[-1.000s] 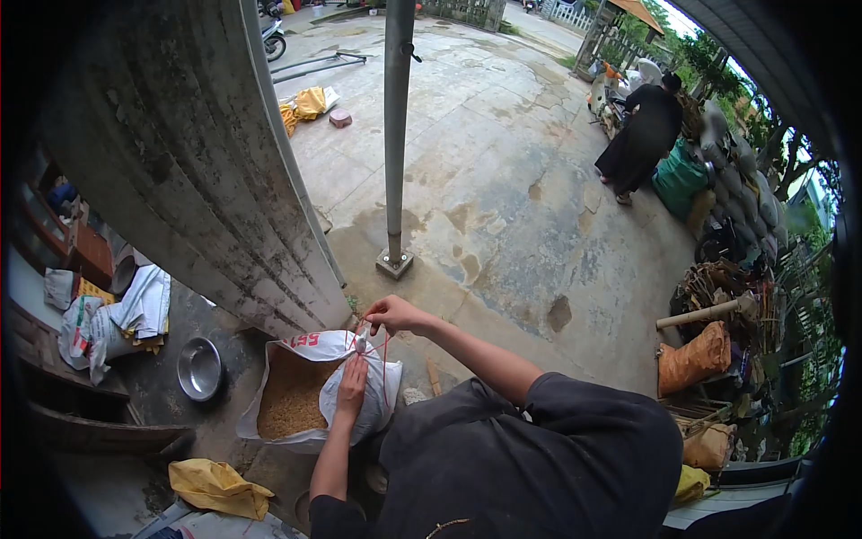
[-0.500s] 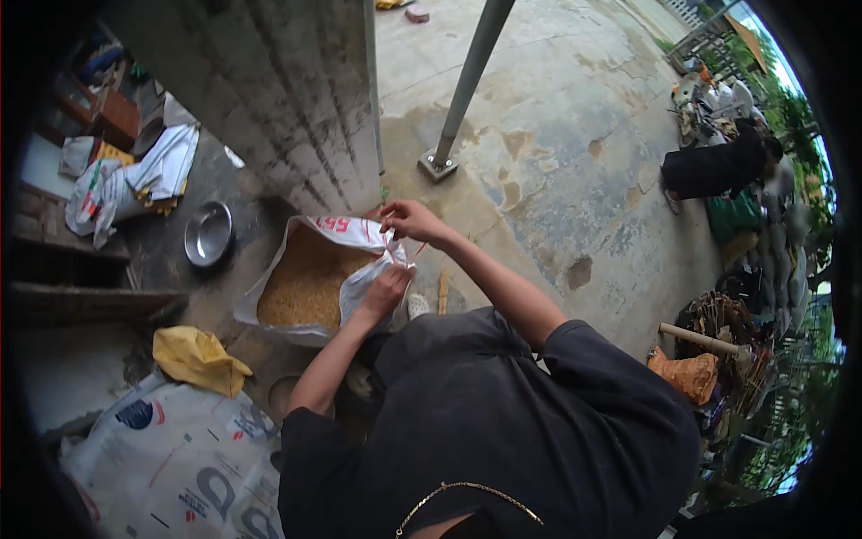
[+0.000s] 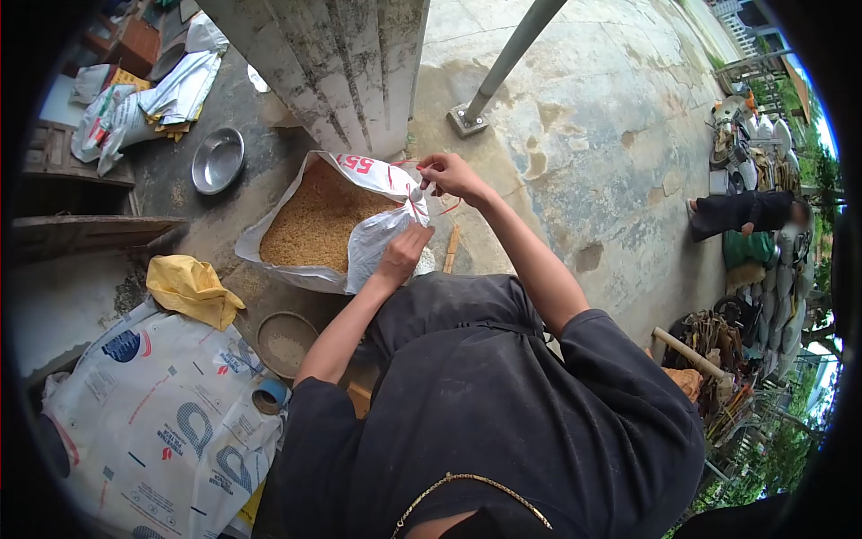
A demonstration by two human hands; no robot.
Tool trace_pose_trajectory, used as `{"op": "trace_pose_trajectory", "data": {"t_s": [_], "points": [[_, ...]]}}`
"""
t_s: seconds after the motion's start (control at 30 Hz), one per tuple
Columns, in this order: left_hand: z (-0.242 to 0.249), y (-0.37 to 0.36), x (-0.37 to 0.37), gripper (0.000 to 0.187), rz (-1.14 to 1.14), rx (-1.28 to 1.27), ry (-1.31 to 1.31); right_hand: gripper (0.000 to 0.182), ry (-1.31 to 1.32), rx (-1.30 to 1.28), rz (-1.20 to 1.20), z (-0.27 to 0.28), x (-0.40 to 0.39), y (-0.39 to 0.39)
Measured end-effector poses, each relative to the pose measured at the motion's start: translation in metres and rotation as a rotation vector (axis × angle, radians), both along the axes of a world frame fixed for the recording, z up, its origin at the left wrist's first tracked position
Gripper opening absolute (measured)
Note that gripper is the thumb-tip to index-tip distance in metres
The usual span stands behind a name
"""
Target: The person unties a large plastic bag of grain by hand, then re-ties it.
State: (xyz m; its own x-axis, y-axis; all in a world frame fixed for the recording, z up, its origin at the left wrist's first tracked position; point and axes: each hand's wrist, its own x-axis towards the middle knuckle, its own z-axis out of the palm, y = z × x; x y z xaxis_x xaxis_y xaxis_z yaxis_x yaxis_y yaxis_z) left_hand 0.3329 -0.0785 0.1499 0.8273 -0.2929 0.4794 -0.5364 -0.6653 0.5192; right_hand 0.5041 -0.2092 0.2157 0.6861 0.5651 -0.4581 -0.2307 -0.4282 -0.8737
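A white woven sack [image 3: 373, 241] with red print stands open, holding golden-brown grain [image 3: 310, 216]. One corner of its mouth is gathered into a bunch. My left hand [image 3: 404, 255] is closed on the sack just below that bunch. Red string [image 3: 446, 207] runs around the gathered corner, with loose ends sticking out. Above it, my right hand [image 3: 454, 177] pinches the string between thumb and fingers, close to the bunched corner.
A metal basin [image 3: 218, 160] and a yellow bag [image 3: 193, 289] lie left of the sack. Near my left arm are a round pan [image 3: 285, 343] and printed plastic sheeting [image 3: 153, 422]. A wall panel [image 3: 350, 72] and metal post [image 3: 503, 72] rise ahead. A person [image 3: 741, 216] stands at right.
My view has shifted, so the sack and nearby things appear in slightly different places. My hands stay at the gathered corner, where more of the red string now shows. The person at right has changed posture.
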Motion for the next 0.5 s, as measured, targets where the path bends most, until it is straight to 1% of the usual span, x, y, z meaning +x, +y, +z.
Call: {"op": "trace_pose_trajectory", "data": {"t_s": [0.03,0.1,0.23,0.3,0.37,0.4,0.47,0.5], "points": [[0.001,-0.001,-0.001,0.032,-0.013,0.019,-0.014,0.022,0.002,-0.002,-0.002,0.000,0.000,0.002],[0.000,-0.003,-0.005,0.032,-0.026,0.036,-0.026,0.024,-0.065,0.176,-0.164,-0.001,0.001,0.007],[-0.001,-0.010,-0.008,0.035,-0.079,0.074,-0.042,0.026,-0.160,0.200,-0.283,-0.003,0.008,0.018],[-0.002,-0.009,-0.007,0.035,-0.085,0.075,-0.054,0.027,-0.183,0.200,-0.265,-0.008,0.012,0.020],[-0.009,-0.001,-0.003,0.034,-0.019,-0.004,0.086,0.027,-0.185,0.087,-0.204,-0.008,0.010,0.021],[-0.010,0.001,0.000,0.034,-0.020,-0.004,0.086,0.027,-0.186,0.087,-0.205,-0.009,0.009,0.022],[-0.013,0.003,0.011,0.031,0.084,-0.060,0.007,0.026,-0.204,0.092,-0.214,-0.011,0.004,0.021],[-0.018,0.007,0.014,0.031,0.082,-0.063,0.007,0.026,-0.205,0.090,-0.215,-0.011,0.002,0.019]]}}
